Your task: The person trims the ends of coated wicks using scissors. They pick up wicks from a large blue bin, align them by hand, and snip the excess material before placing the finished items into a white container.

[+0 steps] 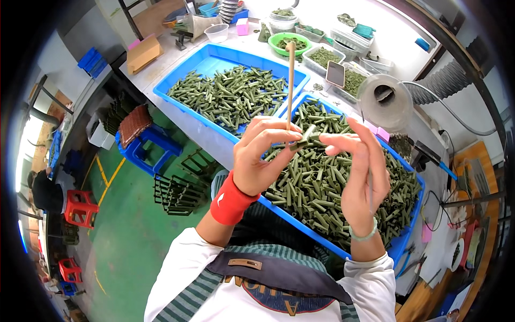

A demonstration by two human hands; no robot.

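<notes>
My left hand (263, 155), with a red wristband, holds a thin wooden stick (290, 88) upright, and a small green tubular piece (309, 137) lies at its fingertips. My right hand (364, 169) reaches the same piece from the other side with its fingertips; a thin metal tool (370, 191) lies along its palm. Both hands are above a blue plastic tray (297, 223) heaped with small green tubes (318, 189). A second blue tray (207, 58) behind it to the left holds more such tubes (233, 94).
Clear tubs (312, 60), a green bowl (275, 40), a phone (335, 74) and a funnel-shaped hood (384, 100) stand along the table's back. A blue stool (149, 151) and dark racks (181, 195) are on the floor at left. A person (46, 191) sits far left.
</notes>
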